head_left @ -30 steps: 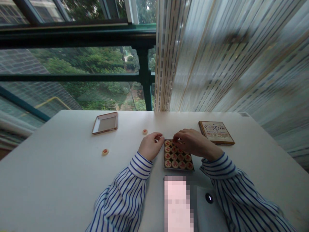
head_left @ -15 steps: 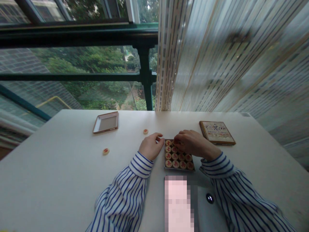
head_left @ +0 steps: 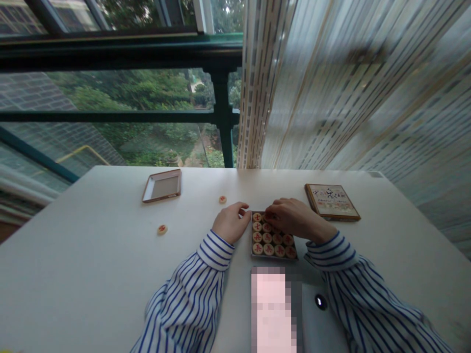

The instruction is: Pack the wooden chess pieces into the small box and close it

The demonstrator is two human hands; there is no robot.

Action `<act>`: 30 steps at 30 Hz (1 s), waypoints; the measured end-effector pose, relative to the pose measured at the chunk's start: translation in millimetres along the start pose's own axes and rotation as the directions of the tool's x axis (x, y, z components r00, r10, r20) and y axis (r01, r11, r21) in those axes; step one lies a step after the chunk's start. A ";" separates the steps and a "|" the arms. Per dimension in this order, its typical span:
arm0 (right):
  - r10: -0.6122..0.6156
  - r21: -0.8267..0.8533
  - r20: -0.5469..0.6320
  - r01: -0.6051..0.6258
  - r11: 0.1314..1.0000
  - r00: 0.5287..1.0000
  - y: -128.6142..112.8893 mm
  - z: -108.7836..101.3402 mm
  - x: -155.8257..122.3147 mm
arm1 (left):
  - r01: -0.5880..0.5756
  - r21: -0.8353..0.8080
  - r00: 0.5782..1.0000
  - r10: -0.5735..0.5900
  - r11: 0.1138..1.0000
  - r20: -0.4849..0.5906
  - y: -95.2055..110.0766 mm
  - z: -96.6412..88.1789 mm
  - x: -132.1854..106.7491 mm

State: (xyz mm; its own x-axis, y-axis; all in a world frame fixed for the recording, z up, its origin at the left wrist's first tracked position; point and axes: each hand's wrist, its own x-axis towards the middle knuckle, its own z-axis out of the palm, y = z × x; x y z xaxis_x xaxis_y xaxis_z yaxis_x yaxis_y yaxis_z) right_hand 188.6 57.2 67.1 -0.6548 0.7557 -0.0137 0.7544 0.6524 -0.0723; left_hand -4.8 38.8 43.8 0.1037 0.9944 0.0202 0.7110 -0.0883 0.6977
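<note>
A shallow square box (head_left: 274, 258) of Chinese chess pieces lies in front of me. Its round pale pieces (head_left: 277, 239) with red characters sit in rows. At the box's far left corner rests my left hand (head_left: 231, 223), fingers curled and thumb against the side wall. My right hand (head_left: 289, 215) is over the far right part of the box, with its fingertips pinched at a piece in the far row. The fingers largely hide that piece and the ones around it. Two loose pieces lie to the left, one farther back (head_left: 222, 199) and one nearer (head_left: 162, 229).
An upturned box lid (head_left: 162, 186) lies at the far left of the white table (head_left: 91, 274). At the right is a closed flat box (head_left: 332, 201) with printed writing. A blurred-out phone-like object (head_left: 268, 309) and a pale device (head_left: 312, 323) lie near me.
Both hands hold nearly the same position at the box. The whole view has shifted very slightly; the loose pieces have not moved.
</note>
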 end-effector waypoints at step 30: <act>-0.015 0.018 0.042 0.015 1.000 0.999 -0.8 0.1 2.3 | -0.019 0.063 1.000 0.017 0.998 0.026 -0.1 -0.9 0.3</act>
State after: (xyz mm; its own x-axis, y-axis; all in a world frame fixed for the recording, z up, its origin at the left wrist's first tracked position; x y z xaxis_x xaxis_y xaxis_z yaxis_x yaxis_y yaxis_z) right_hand 186.5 58.4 67.1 -0.6676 0.7425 -0.0548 0.7439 0.6622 -0.0902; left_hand -5.5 39.2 44.4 0.1342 0.9909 0.0135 0.7515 -0.1106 0.6504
